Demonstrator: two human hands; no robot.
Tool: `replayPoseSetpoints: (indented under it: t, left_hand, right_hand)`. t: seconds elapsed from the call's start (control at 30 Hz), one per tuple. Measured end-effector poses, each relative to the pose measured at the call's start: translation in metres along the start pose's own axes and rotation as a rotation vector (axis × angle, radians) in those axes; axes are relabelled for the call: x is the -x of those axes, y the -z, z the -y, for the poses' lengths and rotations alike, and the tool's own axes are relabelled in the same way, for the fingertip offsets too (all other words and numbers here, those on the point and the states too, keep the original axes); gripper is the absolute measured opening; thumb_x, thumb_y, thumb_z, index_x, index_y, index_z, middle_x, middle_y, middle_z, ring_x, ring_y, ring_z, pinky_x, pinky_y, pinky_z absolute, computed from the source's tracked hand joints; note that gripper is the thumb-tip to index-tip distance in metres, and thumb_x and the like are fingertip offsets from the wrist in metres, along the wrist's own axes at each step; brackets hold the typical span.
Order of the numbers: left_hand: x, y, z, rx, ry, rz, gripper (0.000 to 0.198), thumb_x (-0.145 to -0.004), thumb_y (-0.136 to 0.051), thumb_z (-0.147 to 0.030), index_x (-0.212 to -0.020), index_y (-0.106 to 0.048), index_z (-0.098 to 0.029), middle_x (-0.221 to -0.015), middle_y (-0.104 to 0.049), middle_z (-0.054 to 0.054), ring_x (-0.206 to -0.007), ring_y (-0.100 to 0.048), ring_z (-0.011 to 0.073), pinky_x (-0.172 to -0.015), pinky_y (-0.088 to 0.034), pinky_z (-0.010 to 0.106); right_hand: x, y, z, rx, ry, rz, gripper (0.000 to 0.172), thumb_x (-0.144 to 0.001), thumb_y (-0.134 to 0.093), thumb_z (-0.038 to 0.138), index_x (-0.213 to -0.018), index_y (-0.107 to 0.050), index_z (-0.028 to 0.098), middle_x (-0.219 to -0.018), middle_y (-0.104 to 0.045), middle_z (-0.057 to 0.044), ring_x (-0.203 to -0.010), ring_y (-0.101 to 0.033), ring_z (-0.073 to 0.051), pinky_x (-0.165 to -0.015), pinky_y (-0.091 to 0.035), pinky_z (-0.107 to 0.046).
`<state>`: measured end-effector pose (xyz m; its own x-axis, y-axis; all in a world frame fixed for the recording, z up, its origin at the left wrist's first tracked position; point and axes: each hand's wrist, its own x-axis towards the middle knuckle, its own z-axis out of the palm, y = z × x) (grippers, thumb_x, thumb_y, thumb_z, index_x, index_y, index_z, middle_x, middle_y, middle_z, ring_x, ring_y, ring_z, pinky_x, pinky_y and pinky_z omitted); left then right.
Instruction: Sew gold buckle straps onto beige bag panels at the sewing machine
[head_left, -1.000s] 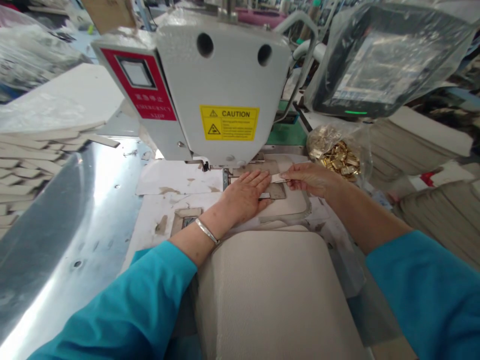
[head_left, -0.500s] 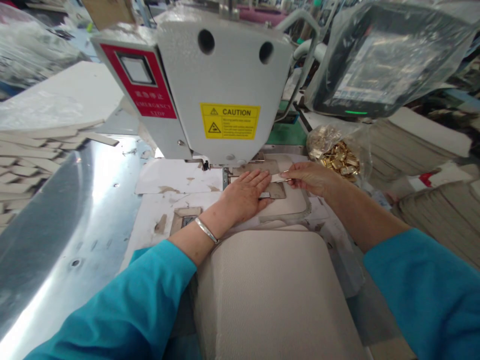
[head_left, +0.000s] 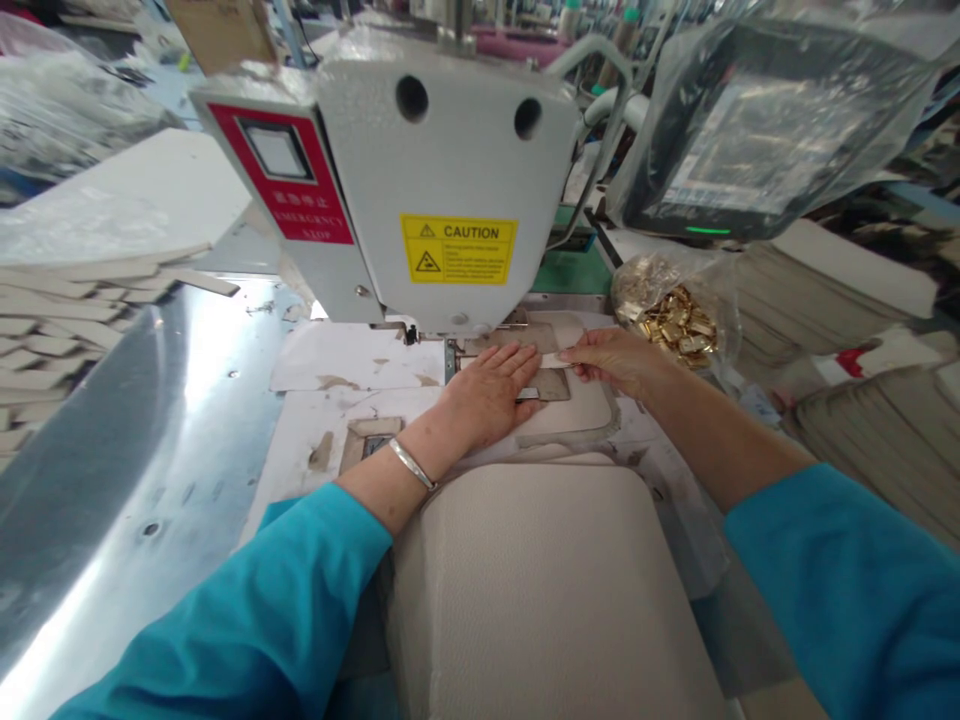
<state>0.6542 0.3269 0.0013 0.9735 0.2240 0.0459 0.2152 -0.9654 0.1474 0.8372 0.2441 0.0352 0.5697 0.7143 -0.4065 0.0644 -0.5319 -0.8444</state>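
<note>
Under the head of a sewing machine (head_left: 450, 170), my left hand (head_left: 491, 390) lies flat with fingers stretched, pressing on a beige panel (head_left: 589, 405) and the plate on top of it. My right hand (head_left: 611, 362), just to the right, pinches the end of a narrow light strip (head_left: 555, 360). The strip's other end reaches the fingertips of my left hand. A thick stack of beige leather-like panels (head_left: 540, 580) lies in front of me, below both hands.
Beige strips (head_left: 60, 310) are piled on the left beside the metal table (head_left: 172, 470). A plastic bag of gold-coloured metal pieces (head_left: 682, 325) sits right of my right hand. A plastic-wrapped screen (head_left: 765, 140) stands at upper right, above more stacked panels (head_left: 885, 430).
Both hands stay in nearly the same place. The fingers of my right hand have shifted slightly along the strip toward my left hand. The view has tilted a little.
</note>
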Motion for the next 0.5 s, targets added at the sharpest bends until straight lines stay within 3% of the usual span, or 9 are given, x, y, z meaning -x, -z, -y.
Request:
replayPoseSetpoints:
  t: [0.17, 0.37, 0.5]
  left_hand:
    - [0.000, -0.003, 0.001, 0.000, -0.007, -0.034, 0.063, -0.101, -0.037, -0.048, -0.152, -0.030, -0.011, -0.159, -0.028, 0.009, -0.148, -0.024, 0.0252, -0.122, -0.020, 0.040]
    - [0.000, -0.002, 0.001, -0.018, 0.000, 0.000, 0.064, -0.101, -0.039, -0.047, -0.152, -0.030, -0.010, -0.159, -0.027, 0.009, -0.148, -0.024, 0.0255, -0.122, -0.021, 0.040]
    - [0.001, -0.004, 0.002, -0.019, 0.004, -0.035, 0.062, -0.101, -0.038, -0.048, -0.150, -0.034, -0.011, -0.158, -0.030, 0.009, -0.147, -0.026, 0.0260, -0.121, -0.023, 0.042]
  right_hand:
    - [-0.001, -0.005, 0.000, 0.232, 0.004, -0.131, 0.034, -0.076, -0.076, 0.012, -0.056, -0.049, 0.017, -0.045, -0.051, 0.004, -0.039, -0.044, -0.005, -0.041, -0.037, -0.016]
    - [-0.008, -0.001, -0.006, 0.576, 0.074, -0.120, 0.028, -0.080, -0.074, 0.026, -0.064, -0.052, 0.018, -0.047, -0.054, 0.002, -0.041, -0.050, -0.008, -0.041, -0.039, -0.017]
    - [-0.008, 0.001, -0.011, 0.556, 0.057, -0.106, 0.024, -0.082, -0.072, 0.031, -0.076, -0.053, 0.019, -0.049, -0.054, 0.004, -0.039, -0.050, -0.008, -0.039, -0.038, -0.017]
